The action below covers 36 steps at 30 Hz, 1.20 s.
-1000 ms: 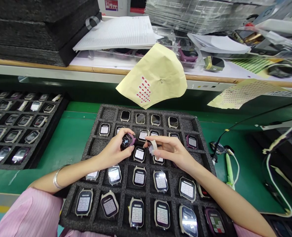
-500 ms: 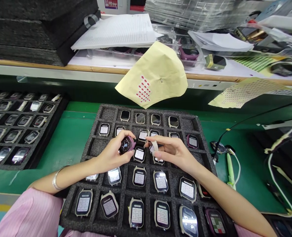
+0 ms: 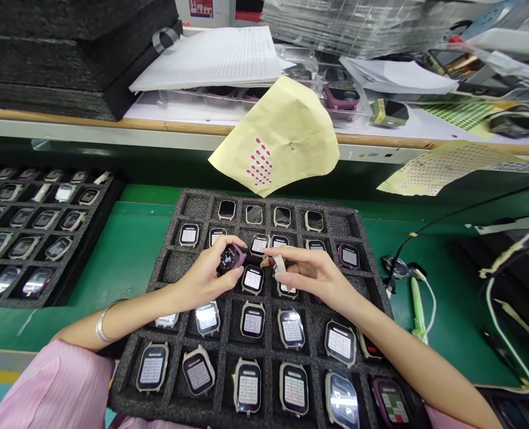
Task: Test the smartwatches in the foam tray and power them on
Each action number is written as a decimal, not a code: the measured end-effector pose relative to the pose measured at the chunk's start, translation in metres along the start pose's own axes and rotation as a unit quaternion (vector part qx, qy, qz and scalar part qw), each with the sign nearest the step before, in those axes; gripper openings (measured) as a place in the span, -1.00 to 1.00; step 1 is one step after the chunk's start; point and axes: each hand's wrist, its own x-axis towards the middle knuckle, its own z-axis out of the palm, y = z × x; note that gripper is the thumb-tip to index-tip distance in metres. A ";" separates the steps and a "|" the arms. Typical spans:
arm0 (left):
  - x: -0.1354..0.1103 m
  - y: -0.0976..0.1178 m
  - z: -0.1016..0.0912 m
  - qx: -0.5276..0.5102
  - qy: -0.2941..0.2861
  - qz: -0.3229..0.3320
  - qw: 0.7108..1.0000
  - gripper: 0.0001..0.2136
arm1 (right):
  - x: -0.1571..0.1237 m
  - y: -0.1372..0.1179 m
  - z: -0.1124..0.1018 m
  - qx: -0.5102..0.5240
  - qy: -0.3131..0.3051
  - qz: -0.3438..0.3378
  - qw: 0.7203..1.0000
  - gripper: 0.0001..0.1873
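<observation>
My left hand [image 3: 206, 271] is closed around a purple smartwatch [image 3: 231, 257] whose dark face is lit with small figures. Between the thumb and fingers of my right hand [image 3: 311, 271] is a light beige smartwatch [image 3: 279, 266], turned edge-on so its screen is mostly hidden. Both hands are over a black foam tray [image 3: 174, 262] with square compartments. Most compartments hold watch bodies without straps, many showing a white screen with a grid, like this beige smartwatch [image 3: 252, 319]. Another purple smartwatch [image 3: 349, 255] lies in the tray at the right.
A second foam tray [image 3: 74, 262] of watches is on the green bench at the left. A shelf edge [image 3: 166, 126] crosses behind, with yellow sticker paper [image 3: 291, 143] hanging down over it. Stacked black foam [image 3: 68, 53] stands upper left; cables and a green pen-like tool [image 3: 417, 304] lie right.
The purple watch in my left hand has tilted slightly, and the beige one in my right hand has turned a little. Otherwise the scene looks the same.
</observation>
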 end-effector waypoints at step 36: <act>0.011 0.012 0.002 -0.377 0.015 -0.171 0.910 -0.59 | 0.005 0.011 0.002 0.181 0.005 0.066 0.981 -0.48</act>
